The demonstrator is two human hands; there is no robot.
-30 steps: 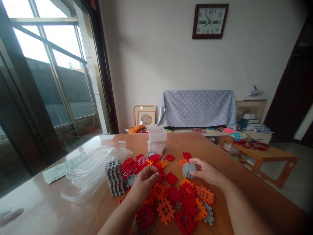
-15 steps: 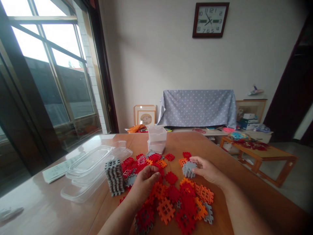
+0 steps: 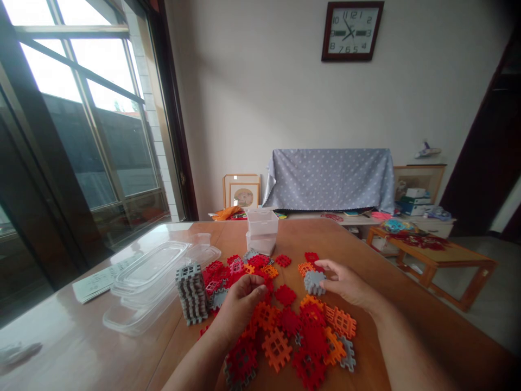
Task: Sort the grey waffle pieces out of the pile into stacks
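Observation:
My left hand (image 3: 241,303) hovers over the loose red tiles, thumb and fingers pinched together; whatever is between them, if anything, I cannot make out. On the right, my right hand (image 3: 345,284) curls around the near right side of a short stack of grey interlocking tiles (image 3: 314,283), thumb against it. Left of my left hand stands a taller stack of grey window tiles (image 3: 191,296). Red tiles (image 3: 315,342) and orange window tiles (image 3: 277,348), with notched edges, lie scattered and overlapping between and below my hands. A grey tile (image 3: 347,354) shows partly under an orange one.
Clear plastic lids and trays (image 3: 150,271) lie at the left beside a paper booklet (image 3: 97,282). Two translucent boxes (image 3: 262,224) are stacked at the back of the wooden table (image 3: 321,239). A low wooden stand (image 3: 443,263) is off to the right.
The view has shifted very slightly. Both hands keep nearly the same place and pose, and the tiles and stacks look unmoved.

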